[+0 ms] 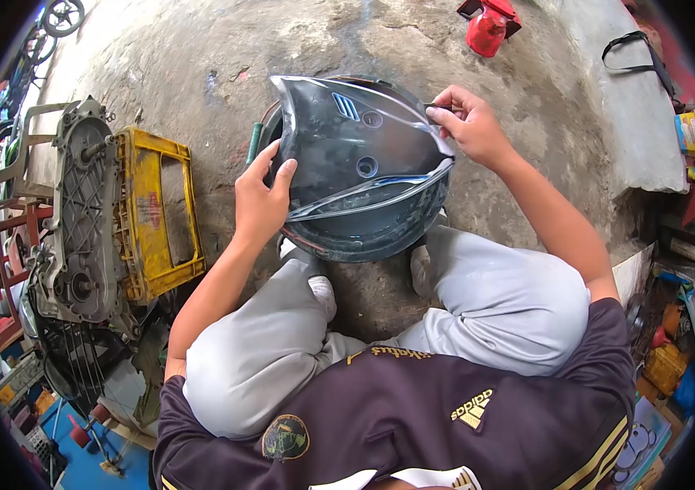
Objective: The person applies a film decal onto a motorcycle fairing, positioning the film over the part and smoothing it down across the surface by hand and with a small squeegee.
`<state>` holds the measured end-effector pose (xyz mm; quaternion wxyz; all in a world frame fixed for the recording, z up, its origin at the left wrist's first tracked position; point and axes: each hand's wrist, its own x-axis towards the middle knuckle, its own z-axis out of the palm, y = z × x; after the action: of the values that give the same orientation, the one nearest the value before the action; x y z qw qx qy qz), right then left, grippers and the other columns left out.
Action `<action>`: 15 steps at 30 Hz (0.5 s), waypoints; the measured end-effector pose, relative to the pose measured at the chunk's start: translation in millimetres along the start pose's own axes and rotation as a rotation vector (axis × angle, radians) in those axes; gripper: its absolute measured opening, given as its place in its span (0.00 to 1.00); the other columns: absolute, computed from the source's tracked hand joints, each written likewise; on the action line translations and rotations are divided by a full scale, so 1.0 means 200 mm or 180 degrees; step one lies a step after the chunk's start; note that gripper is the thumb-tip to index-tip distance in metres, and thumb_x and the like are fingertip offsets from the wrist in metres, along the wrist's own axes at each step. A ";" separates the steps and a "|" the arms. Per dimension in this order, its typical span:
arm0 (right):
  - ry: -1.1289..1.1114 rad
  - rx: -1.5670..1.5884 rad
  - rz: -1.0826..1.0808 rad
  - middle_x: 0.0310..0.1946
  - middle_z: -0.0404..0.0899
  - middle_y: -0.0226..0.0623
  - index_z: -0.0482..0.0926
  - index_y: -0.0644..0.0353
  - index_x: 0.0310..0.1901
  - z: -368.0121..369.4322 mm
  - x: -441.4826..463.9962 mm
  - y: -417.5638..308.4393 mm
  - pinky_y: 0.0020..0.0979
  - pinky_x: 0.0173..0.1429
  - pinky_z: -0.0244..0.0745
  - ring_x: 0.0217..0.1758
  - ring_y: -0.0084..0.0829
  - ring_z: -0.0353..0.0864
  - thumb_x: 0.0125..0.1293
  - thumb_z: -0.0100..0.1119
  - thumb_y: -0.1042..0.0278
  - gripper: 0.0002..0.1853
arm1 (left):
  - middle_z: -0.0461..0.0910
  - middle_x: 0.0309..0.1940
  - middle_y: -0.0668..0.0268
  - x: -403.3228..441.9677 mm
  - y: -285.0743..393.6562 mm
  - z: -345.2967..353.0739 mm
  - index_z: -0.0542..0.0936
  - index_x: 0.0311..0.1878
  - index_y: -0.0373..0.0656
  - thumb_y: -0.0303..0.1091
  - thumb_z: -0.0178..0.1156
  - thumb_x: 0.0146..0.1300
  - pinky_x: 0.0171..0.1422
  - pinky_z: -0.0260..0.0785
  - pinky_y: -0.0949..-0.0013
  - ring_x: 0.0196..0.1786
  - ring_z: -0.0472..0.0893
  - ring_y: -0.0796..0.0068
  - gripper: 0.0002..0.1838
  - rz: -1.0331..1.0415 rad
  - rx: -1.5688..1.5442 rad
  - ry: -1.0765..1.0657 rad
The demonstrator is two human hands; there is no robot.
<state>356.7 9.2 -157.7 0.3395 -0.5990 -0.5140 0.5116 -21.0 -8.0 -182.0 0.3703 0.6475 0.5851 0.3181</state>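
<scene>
A dark, glossy plastic panel (pixel 347 139) with silver edges, blue stripes and two round holes lies across a round black tub (pixel 364 241). At the panel's left edge, my left hand (pixel 262 200) grips it between thumb and fingers. Beyond the right tip of the panel, my right hand (pixel 472 126) pinches a small dark object, too small to name, near the silver edge. A green handle (pixel 254 144) sticks up at the tub's left rim, just above my left fingers.
On the left stand a yellow crate (pixel 160 214) and a metal engine casing (pixel 84 216). A red container (pixel 486 33) sits on the concrete floor at the upper right. A black strap (pixel 640 51) lies on the ledge at right, above assorted clutter.
</scene>
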 end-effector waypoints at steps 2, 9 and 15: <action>0.0047 -0.0109 -0.0044 0.36 0.82 0.25 0.82 0.60 0.46 0.00 0.00 0.01 0.22 0.43 0.75 0.37 0.15 0.79 0.77 0.67 0.70 0.05 | 0.91 0.48 0.52 -0.01 0.04 0.03 0.81 0.69 0.34 0.37 0.69 0.74 0.61 0.76 0.65 0.51 0.87 0.68 0.26 -0.0270 -0.0538 -0.0150; 0.0235 -0.1047 -0.0522 0.37 0.82 0.26 0.85 0.62 0.48 0.05 -0.11 -0.03 0.27 0.44 0.76 0.40 0.19 0.80 0.71 0.69 0.75 0.07 | 0.81 0.66 0.46 -0.01 0.08 0.09 0.78 0.74 0.43 0.35 0.66 0.75 0.65 0.75 0.52 0.62 0.84 0.46 0.27 0.0338 0.0502 -0.0418; -0.0682 -0.1860 -0.1900 0.36 0.86 0.37 0.85 0.61 0.43 0.17 -0.26 -0.01 0.36 0.42 0.80 0.39 0.37 0.87 0.67 0.71 0.73 0.06 | 0.69 0.81 0.59 0.04 0.08 0.09 0.83 0.72 0.56 0.30 0.65 0.68 0.77 0.61 0.49 0.78 0.69 0.50 0.28 0.2019 0.1912 -0.0265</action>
<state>325.4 -44.3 -150.7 0.2334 -0.4385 -0.8204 0.2832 3.9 -2.8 -177.5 0.0728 0.8863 0.4085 0.2055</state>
